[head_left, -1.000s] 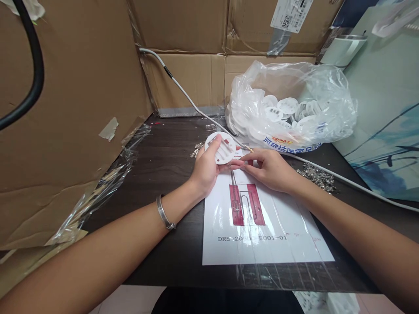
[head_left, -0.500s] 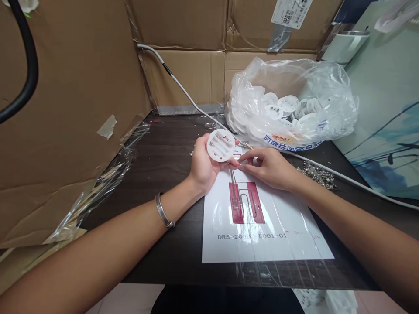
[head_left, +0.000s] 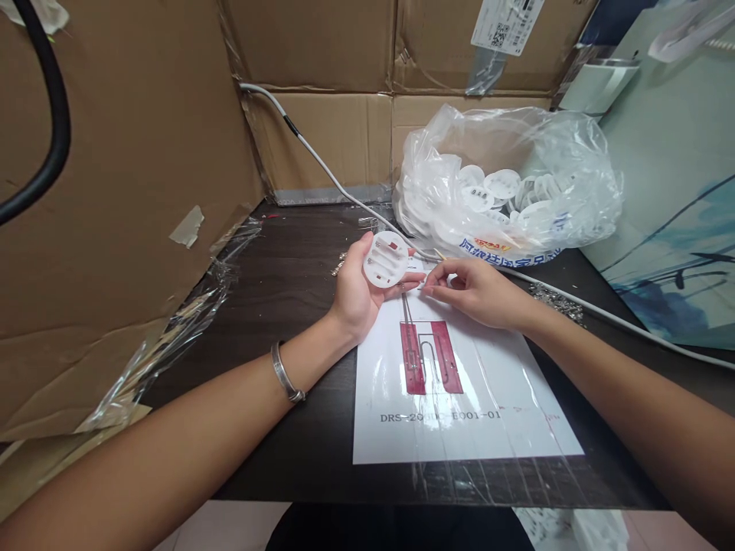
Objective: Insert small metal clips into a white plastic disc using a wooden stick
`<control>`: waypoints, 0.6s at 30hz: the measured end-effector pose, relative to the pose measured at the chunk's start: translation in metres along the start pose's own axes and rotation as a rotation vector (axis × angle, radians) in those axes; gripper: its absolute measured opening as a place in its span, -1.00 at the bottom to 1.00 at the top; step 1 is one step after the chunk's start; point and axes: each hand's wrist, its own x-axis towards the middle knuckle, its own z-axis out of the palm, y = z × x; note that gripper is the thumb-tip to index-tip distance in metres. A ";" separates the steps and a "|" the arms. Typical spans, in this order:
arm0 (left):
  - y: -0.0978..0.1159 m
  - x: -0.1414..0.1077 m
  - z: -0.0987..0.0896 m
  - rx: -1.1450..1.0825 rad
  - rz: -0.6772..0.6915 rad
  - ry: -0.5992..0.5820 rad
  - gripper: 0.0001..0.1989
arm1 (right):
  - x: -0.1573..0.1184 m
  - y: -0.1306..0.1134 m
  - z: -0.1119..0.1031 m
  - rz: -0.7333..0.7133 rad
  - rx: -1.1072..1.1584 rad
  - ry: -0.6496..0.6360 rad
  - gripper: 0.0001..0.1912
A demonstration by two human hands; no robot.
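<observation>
Cardboard panels point(head_left: 321, 46) wall in the dark wood-grain table point(head_left: 287, 321) at the back and left. On it, a clear plastic bag point(head_left: 425, 184) full of white discs point(head_left: 503, 184) sits at the rear right, behind a printed sheet point(head_left: 471, 428) under clear film. A grey cable point(head_left: 327, 164) runs across to the right, past small metal pieces point(head_left: 556, 302). Above the sheet's far left edge, the left hand point(head_left: 359, 295) holds a slotted white disc point(head_left: 385, 260), fingers partly extended; the right hand point(head_left: 474, 291) is curled, thumb and forefinger pinched near those fingers, their contents too small to tell.
</observation>
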 end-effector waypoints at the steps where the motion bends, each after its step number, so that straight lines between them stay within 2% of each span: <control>1: -0.001 0.000 0.000 0.009 0.009 -0.008 -0.56 | 0.000 0.000 0.000 0.007 0.045 0.027 -0.73; 5: -0.005 0.001 -0.001 0.076 0.026 -0.040 -0.59 | -0.001 0.002 0.003 -0.018 0.309 0.146 -0.69; 8: -0.009 0.000 0.000 0.132 0.020 -0.044 -0.58 | 0.000 0.002 0.005 -0.037 0.444 0.162 -0.75; 11: -0.011 -0.001 0.001 0.182 0.063 -0.070 -0.59 | 0.001 0.000 0.008 -0.029 0.509 0.141 -0.78; 18: -0.014 -0.002 -0.002 0.342 0.255 -0.115 -0.61 | 0.004 -0.002 0.016 -0.014 0.666 0.017 -0.80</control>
